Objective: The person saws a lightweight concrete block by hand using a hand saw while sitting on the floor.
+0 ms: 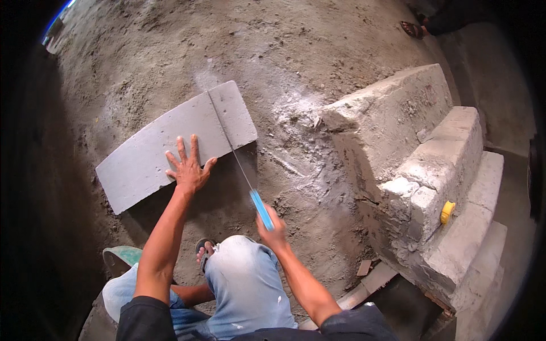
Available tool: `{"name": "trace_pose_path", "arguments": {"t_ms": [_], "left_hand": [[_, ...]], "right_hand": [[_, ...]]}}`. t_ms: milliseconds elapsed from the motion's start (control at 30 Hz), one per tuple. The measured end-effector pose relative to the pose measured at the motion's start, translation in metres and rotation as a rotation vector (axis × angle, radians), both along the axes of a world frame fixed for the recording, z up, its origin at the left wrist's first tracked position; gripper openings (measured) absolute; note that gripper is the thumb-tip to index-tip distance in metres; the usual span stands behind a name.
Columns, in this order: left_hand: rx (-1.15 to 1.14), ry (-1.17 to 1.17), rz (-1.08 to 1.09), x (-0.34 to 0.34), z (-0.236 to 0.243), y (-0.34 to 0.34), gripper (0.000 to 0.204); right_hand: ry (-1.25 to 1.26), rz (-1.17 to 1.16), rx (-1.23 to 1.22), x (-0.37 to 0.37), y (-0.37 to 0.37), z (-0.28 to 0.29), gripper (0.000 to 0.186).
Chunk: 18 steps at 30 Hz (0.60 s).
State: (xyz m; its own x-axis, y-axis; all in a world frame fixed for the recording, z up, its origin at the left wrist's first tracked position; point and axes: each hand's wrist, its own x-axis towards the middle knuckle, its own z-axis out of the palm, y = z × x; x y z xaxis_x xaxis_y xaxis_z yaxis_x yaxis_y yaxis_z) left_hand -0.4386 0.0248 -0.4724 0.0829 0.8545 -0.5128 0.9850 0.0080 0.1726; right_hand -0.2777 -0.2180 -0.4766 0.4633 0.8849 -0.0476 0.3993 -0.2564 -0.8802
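A long pale grey concrete block (148, 148) lies slantwise on the dirt ground in front of me. My left hand (191, 169) presses on its top near the front edge, fingers spread. In my right hand (272, 228), closed round the blue handle, is a handsaw (261, 208). Its thin blade runs away from me across the block, nearer the right end, along a dark line from front edge to back edge. How deep the blade sits in the block cannot be made out. My right hand is slightly blurred.
Rough concrete steps (449, 153) rise at the right, with a yellow tape measure (447, 212) on one. White dust (298, 119) covers the dirt between block and steps. A green curved container (122, 257) stands by my left leg. Another person's sandalled foot (412, 29) shows at the far right.
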Motion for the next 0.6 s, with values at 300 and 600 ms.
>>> {"name": "trace_pose_path", "arguments": {"t_ms": [300,600], "left_hand": [[-0.022,0.013,0.026,-0.006,0.005,0.002,0.090],[-0.026,0.001,0.003,-0.002,0.005,0.007,0.091]], "right_hand": [[-0.044,0.032,0.012,0.007,-0.041,0.000,0.036],[-0.015,-0.007,-0.036,-0.003,-0.035,-0.016,0.039]]}}
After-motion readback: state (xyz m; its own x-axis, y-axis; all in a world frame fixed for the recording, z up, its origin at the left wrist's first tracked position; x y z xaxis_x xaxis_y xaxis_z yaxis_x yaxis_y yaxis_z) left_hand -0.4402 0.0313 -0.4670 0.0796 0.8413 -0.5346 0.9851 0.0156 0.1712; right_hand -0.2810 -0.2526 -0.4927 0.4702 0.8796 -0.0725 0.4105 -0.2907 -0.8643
